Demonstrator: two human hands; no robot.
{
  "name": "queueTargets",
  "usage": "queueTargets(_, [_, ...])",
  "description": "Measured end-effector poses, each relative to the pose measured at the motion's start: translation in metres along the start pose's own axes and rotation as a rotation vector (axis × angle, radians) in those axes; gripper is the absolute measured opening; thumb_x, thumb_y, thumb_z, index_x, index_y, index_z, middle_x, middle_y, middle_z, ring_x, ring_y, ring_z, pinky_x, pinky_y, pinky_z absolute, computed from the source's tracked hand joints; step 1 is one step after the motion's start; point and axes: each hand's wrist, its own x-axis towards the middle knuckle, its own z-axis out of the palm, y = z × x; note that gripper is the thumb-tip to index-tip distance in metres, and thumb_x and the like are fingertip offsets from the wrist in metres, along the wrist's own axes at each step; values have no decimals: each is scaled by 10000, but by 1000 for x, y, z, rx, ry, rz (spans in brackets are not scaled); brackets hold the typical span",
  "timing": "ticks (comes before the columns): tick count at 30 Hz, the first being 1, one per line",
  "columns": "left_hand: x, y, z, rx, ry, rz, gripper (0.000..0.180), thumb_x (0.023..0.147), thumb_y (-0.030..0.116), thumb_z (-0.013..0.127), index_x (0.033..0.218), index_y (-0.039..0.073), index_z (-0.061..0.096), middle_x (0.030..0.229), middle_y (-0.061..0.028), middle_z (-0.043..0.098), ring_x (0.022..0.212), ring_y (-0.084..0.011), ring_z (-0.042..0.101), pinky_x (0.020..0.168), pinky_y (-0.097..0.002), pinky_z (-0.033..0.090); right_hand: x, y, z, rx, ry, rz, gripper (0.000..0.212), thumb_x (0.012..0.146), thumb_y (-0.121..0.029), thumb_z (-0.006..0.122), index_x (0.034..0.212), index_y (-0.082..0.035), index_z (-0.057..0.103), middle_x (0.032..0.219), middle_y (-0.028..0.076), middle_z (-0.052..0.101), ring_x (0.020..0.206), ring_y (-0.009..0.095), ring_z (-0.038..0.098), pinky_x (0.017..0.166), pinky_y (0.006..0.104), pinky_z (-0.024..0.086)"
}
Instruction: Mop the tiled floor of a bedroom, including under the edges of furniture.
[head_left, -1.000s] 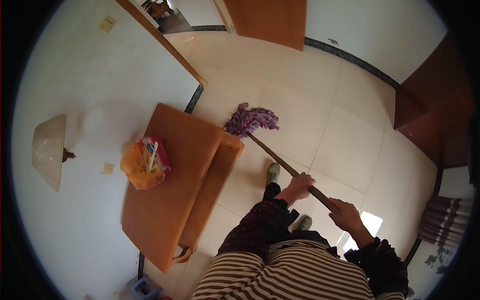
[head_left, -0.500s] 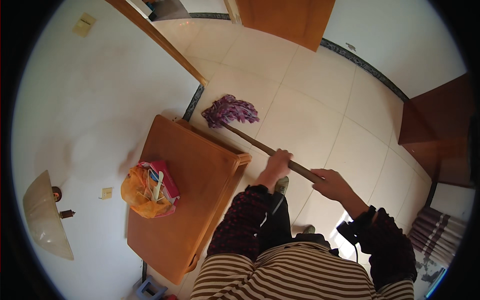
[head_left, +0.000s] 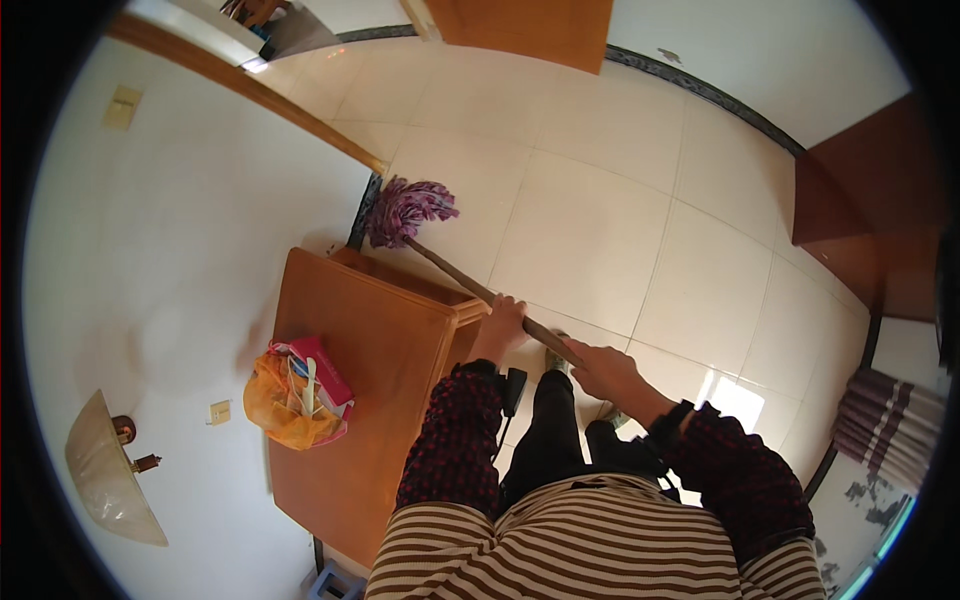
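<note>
A mop (head_left: 410, 212) with a purple, stringy cloth head rests on the tiled floor, its head against the dark skirting beside the wooden table. Its long wooden handle slants from there toward my body. My left hand (head_left: 507, 322) is wrapped round the handle about midway along what shows. Higher up, near the handle's end, my right hand (head_left: 605, 374) grips it too. The handle's top end is hidden in or behind my right hand.
On my left stands an orange-brown wooden table (head_left: 370, 350) carrying a pink box with an orange bag (head_left: 285, 405). A wall lamp (head_left: 110, 480) juts out beyond it. A blue stool (head_left: 338, 583) is low left. At right are a dark red-brown cabinet (head_left: 865, 190) and a striped curtain (head_left: 890, 425).
The mop head has shifted left to the skirting and wall edge. Both hands have moved left with the handle, still gripping it. The view has shifted somewhat as well.
</note>
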Motion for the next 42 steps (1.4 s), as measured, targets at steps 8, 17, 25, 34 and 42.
queueTargets(8, [-31, 112, 52, 135, -104, 131, 200, 770, 244, 593, 964, 203, 622, 1043, -43, 554, 1105, -247, 478, 860, -546, 381, -143, 99, 6, 58, -37, 135, 456, 829, -305, 524, 1269, -272, 405, 910, 97, 650, 857, 317, 624, 731, 469, 483])
queueTargets(17, [-95, 287, 177, 193, -415, 807, 246, 660, 103, 647, 902, 144, 648, 960, -83, 616, 979, -299, 577, 878, -670, 319, -352, 222, 73, 212, 237, 290, 477, 772, -298, 632, 1218, -180, 512, 781, 149, 647, 737, 372, 617, 678, 471, 490])
queueTargets(25, [-166, 433, 200, 285, -899, 1245, 221, 572, 103, 671, 787, 53, 684, 773, -138, 658, 761, -326, 637, 651, -426, 508, -493, 205, 76, 427, 223, 685, 412, 731, -141, 638, 1126, -53, 563, 744, 188, 618, 707, 298, 647, 611, 358, 482])
queueTargets(34, [-145, 409, 196, 339, -948, 1186, 226, 632, 57, 599, 842, 27, 676, 851, -160, 656, 802, -323, 628, 671, -414, 501, -458, 205, 89, 611, 153, 544, 546, 725, -108, 670, 1226, -25, 469, 897, 218, 621, 884, 280, 637, 750, 352, 481])
queueTargets(42, [-29, 294, 141, 229, -506, 926, 160, 706, 109, 586, 856, 80, 634, 876, -115, 614, 915, -322, 578, 750, -506, 441, -310, 231, 77, 541, 223, 217, 680, 694, -126, 622, 1323, -97, 363, 935, 249, 609, 905, 428, 576, 758, 466, 483])
